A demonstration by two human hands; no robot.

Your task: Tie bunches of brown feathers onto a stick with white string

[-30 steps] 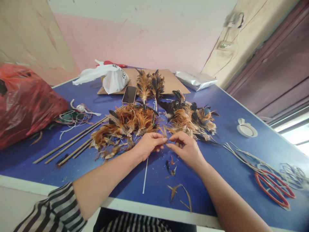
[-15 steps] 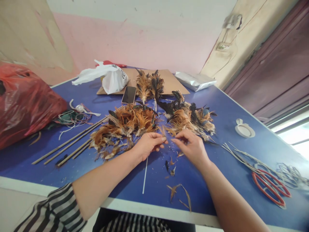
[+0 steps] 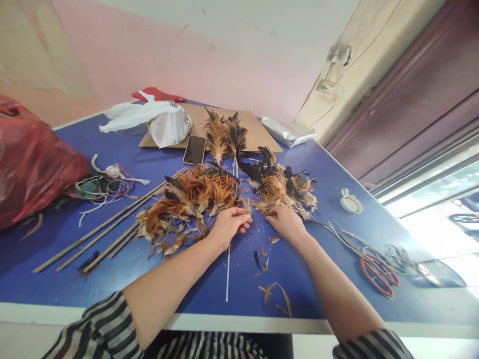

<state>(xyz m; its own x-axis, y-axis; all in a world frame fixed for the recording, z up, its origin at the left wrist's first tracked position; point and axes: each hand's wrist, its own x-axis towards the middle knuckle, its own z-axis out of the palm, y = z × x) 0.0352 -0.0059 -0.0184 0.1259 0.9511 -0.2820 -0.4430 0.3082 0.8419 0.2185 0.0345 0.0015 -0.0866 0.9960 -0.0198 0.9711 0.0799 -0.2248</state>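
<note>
The person's left hand [image 3: 229,227] is clamped, thumb against forefinger, on a small pale-brown tufted feather [image 3: 247,205], which projects upward from the grip above a blue, white-edged table [image 3: 160,295]. The right hand [image 3: 288,223], just beside the grip, has its fingertips at the near edge of a mixed tan-and-black feather pile [image 3: 276,185]; whether they are closed on anything, I cannot tell. Left of the grip lies a loose orange-brown feather heap [image 3: 204,188]. Slender brown wooden sticks [image 3: 107,225] lie farther left; red-handled scissors [image 3: 378,275] rest well to the right.
</note>
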